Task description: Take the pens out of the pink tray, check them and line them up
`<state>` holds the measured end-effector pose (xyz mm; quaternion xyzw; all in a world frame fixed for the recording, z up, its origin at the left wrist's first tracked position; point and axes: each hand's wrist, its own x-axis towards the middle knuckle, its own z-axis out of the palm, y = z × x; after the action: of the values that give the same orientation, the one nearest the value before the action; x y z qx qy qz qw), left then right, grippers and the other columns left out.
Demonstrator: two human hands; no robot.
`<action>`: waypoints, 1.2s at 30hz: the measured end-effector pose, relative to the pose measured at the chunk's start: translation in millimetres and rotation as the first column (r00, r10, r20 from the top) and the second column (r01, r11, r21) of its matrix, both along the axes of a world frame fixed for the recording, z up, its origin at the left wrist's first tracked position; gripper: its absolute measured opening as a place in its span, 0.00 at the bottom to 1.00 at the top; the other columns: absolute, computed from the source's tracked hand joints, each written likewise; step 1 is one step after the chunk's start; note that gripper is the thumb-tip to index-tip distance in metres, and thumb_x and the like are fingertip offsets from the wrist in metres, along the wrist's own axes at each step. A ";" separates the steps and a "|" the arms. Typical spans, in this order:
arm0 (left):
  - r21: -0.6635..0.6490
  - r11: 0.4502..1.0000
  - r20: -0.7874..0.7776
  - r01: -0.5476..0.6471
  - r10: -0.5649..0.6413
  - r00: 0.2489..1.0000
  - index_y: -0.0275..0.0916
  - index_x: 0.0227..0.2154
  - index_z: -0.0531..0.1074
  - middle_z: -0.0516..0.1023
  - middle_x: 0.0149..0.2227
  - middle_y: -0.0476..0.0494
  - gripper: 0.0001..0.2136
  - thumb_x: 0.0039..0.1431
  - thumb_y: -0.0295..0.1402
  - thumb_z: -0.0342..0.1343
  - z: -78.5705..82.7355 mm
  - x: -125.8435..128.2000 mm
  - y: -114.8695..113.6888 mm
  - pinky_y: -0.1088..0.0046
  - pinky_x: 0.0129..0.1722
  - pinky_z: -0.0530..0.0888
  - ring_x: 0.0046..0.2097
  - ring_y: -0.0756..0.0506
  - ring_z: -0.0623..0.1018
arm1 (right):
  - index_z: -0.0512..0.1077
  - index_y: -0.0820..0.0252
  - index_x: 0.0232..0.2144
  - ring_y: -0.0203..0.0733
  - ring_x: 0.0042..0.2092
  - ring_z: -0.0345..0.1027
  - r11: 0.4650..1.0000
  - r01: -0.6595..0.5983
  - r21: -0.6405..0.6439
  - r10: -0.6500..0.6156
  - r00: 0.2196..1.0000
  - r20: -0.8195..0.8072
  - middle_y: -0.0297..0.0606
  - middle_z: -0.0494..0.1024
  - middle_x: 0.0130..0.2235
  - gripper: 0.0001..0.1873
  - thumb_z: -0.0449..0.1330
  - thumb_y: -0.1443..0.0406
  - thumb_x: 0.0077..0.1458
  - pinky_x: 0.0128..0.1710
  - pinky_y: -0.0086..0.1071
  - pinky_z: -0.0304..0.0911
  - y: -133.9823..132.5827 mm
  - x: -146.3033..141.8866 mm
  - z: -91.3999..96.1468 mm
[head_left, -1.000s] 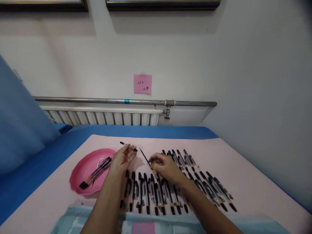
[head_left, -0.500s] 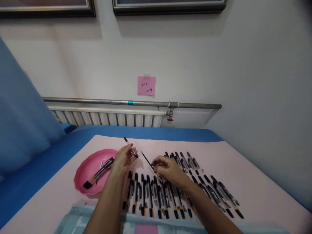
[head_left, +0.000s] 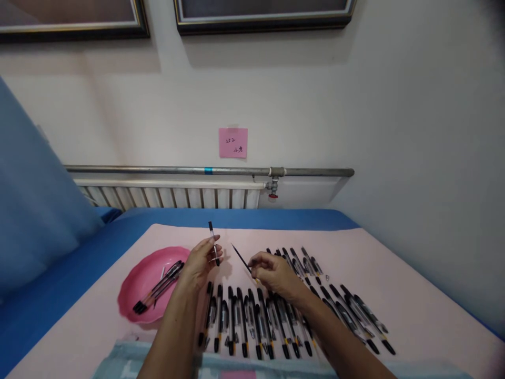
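My left hand [head_left: 204,259] pinches a clear pen barrel [head_left: 214,243] with black ends, which stands nearly upright above the pink sheet. In my right hand [head_left: 271,272] is a thin dark pen refill [head_left: 240,257], its tip slanting up and left toward the barrel, a small gap between them. Below both hands lie rows of black pen parts [head_left: 231,318]: barrels, caps and small metal tips side by side. My right forearm covers some of them. A pink bowl [head_left: 125,302] left of my left arm holds several pens [head_left: 160,287].
More pen parts lie in a back row [head_left: 294,261] and a right-hand group [head_left: 351,310]. A pink sheet [head_left: 394,279] covers the blue table [head_left: 236,217]. Behind it are a radiator [head_left: 177,197] and a pipe [head_left: 315,172]. A blue curtain [head_left: 35,200] hangs at left.
The pen barrel in my left hand has turned from a slant to nearly upright. My right hand still holds the refill, shifted very slightly. The view has tilted up a little.
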<state>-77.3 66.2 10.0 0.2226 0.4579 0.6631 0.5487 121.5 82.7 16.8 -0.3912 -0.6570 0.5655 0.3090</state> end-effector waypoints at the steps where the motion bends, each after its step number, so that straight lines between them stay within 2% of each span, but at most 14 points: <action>1: 0.009 1.000 -0.010 0.007 -0.007 1.000 0.34 0.39 0.70 0.72 0.24 0.47 0.12 0.50 0.31 0.54 -0.3 -0.1 0.0 0.75 0.26 0.71 0.24 0.52 0.73 | 0.69 0.60 0.27 0.27 0.19 0.52 1.000 0.001 -0.005 -0.001 1.000 0.000 0.30 0.70 0.23 0.09 0.54 0.68 0.38 0.19 0.24 0.47 -0.1 0.1 0.8; 11: 0.062 0.996 -0.142 0.067 -0.057 0.988 0.34 0.39 0.71 0.73 0.25 0.47 0.19 0.42 0.38 0.61 -1.5 0.7 0.1 0.75 0.29 0.68 0.26 0.52 0.72 | 0.68 0.60 0.27 0.25 0.16 0.49 0.999 0.027 -0.025 -0.028 0.999 -0.043 0.29 0.70 0.22 0.08 0.55 0.68 0.38 0.15 0.22 0.44 -0.2 1.3 3.6; 15: 0.093 0.991 -0.165 0.093 -0.077 0.983 0.35 0.39 0.71 0.74 0.26 0.46 0.19 0.43 0.38 0.60 -1.1 2.3 -0.9 0.76 0.31 0.68 0.28 0.52 0.73 | 0.68 0.61 0.26 0.25 0.16 0.48 0.998 0.038 -0.059 -0.045 0.991 -0.127 0.27 0.66 0.19 0.08 0.56 0.69 0.37 0.15 0.22 0.43 -2.4 1.4 10.2; 18: 0.087 0.991 -0.114 0.104 -0.094 0.989 0.35 0.39 0.71 0.73 0.27 0.46 0.17 0.45 0.36 0.60 1.9 3.4 -2.9 0.75 0.31 0.69 0.28 0.51 0.73 | 0.67 0.61 0.27 0.23 0.15 0.44 0.988 0.038 -0.147 -0.074 0.966 -0.248 0.24 0.61 0.16 0.09 0.57 0.69 0.37 0.14 0.21 0.38 -2.7 2.3 14.8; 22: 0.068 0.991 0.025 0.113 -0.115 0.993 0.33 0.37 0.71 0.73 0.26 0.46 0.11 0.48 0.29 0.57 7.3 3.6 -5.4 0.72 0.29 0.71 0.27 0.50 0.74 | 0.66 0.61 0.32 0.23 0.14 0.44 0.961 0.014 -0.276 -0.124 0.914 -0.385 0.25 0.62 0.18 0.14 0.58 0.68 0.37 0.12 0.20 0.36 -1.4 5.5 19.3; 28: 0.015 0.991 0.151 0.130 -0.131 0.980 0.31 0.32 0.70 0.73 0.23 0.44 0.05 0.52 0.25 0.51 9.8 9.7 -4.9 0.76 0.25 0.71 0.25 0.51 0.74 | 0.64 0.61 0.36 0.23 0.15 0.49 0.931 -0.043 -0.363 -0.131 0.889 -0.439 0.27 0.65 0.20 0.19 0.59 0.68 0.37 0.11 0.19 0.36 0.3 6.2 17.7; 32: 0.021 0.966 0.142 0.258 -0.258 0.956 0.31 0.33 0.70 0.75 0.30 0.39 0.06 0.52 0.26 0.53 13.4 28.1 -7.4 0.77 0.24 0.71 0.29 0.49 0.76 | 0.65 0.62 0.35 0.25 0.14 0.49 0.944 -0.018 -0.330 -0.109 0.926 -0.361 0.26 0.63 0.16 0.17 0.58 0.68 0.37 0.10 0.19 0.38 0.8 2.0 8.4; 36: 0.079 0.920 0.114 0.385 -0.392 0.913 0.32 0.31 0.71 0.75 0.33 0.41 0.06 0.48 0.29 0.57 15.1 46.1 -10.1 0.78 0.22 0.68 0.29 0.50 0.75 | 0.64 0.62 0.30 0.25 0.15 0.51 0.951 -0.027 -0.308 -0.075 0.946 -0.315 0.25 0.63 0.16 0.13 0.56 0.69 0.36 0.10 0.18 0.40 -0.3 -0.1 4.0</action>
<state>-31.2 56.1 25.1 0.2814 0.3504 0.5659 0.6912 121.4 82.4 20.8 -0.3449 -0.4966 0.7133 0.3545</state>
